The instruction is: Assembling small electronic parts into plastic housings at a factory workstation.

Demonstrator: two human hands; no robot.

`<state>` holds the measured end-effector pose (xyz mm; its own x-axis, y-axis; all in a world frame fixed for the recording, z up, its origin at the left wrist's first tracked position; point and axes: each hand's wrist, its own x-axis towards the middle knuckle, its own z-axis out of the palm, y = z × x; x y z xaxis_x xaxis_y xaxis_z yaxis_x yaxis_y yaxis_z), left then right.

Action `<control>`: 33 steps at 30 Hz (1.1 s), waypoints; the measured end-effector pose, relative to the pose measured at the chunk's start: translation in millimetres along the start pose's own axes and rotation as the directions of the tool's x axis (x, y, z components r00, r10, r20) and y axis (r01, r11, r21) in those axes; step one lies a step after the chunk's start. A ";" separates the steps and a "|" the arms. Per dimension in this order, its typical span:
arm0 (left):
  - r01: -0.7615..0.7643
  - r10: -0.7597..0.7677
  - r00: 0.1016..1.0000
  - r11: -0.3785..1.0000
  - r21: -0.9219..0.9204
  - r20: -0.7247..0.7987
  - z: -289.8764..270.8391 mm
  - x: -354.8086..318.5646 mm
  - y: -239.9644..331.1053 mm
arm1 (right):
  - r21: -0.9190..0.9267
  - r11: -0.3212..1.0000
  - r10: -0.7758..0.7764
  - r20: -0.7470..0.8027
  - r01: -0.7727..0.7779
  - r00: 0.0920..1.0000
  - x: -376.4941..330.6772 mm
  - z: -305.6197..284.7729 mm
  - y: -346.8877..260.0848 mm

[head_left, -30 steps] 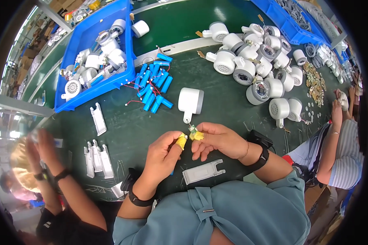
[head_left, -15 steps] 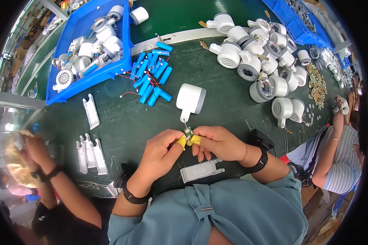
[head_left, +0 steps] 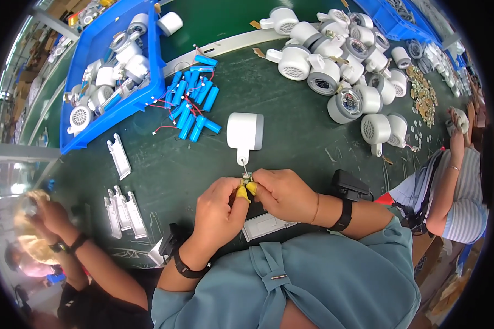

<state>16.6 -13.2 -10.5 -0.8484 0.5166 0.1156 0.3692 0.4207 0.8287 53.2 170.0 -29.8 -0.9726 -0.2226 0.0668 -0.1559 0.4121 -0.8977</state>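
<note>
- Yellow finger cots cover the pinching fingertips of the left hand [head_left: 219, 211] and right hand [head_left: 282, 192]; both are closed on a small circuit board [head_left: 246, 178] at centre bench.
- Keep the pinch on the board's edges, leaving slack in the wires to the white fan housing [head_left: 245, 131] at 12 o'clock.
- The board looks tiny and greenish; detail is unclear.
- Blue battery cells [head_left: 195, 104] lie at 11 o'clock.

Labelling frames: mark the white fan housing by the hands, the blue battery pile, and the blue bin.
white fan housing [head_left: 245, 131], head view, round body.
blue battery pile [head_left: 195, 104], head view, middle cell.
blue bin [head_left: 158, 52], head view, right wall.
</note>
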 end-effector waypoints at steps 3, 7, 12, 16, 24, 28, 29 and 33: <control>-0.023 0.023 1.000 1.000 0.012 -0.018 3.4 -1.3 0.5 | -0.068 0.997 -0.051 -0.032 0.048 0.998 -0.3 2.6 0.6; -0.097 0.099 0.995 0.993 0.074 -0.032 5.6 -1.0 -1.2 | -0.078 0.996 -0.051 -0.033 0.048 0.998 0.4 4.3 1.5; -0.128 0.129 0.992 0.987 0.095 -0.002 1.2 3.0 -3.4 | -0.117 0.989 -0.096 -0.062 0.089 0.993 0.8 5.9 3.4; 0.144 -0.144 0.989 0.972 -0.185 0.014 0.0 6.4 -7.3 | -0.144 0.982 -0.144 -0.130 0.125 0.981 2.0 6.1 3.1; 0.222 -0.201 0.972 0.953 -0.206 0.119 -1.3 7.1 -11.2 | -0.212 0.971 -0.146 -0.171 0.108 0.974 -1.6 6.2 5.3; 0.321 -0.289 0.944 0.915 -0.243 0.159 -5.1 6.6 -13.1 | -0.220 0.968 -0.155 -0.148 0.120 0.977 -1.6 8.0 6.9; 0.321 -0.290 0.944 0.917 -0.236 0.159 -6.0 6.7 -14.9 | -0.234 0.961 -0.185 -0.157 0.146 0.970 -0.9 9.1 8.1; 0.348 -0.301 0.935 0.887 -0.304 0.190 -7.6 7.0 -12.4 | -0.153 0.984 -0.116 -0.125 0.096 0.985 1.7 7.7 7.7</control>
<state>3.1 -20.4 -15.8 -0.8321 0.4975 -0.2453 -0.0830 0.3256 0.9419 51.7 166.0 -39.9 -0.9619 -0.1565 0.2240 -0.2730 0.5187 -0.8102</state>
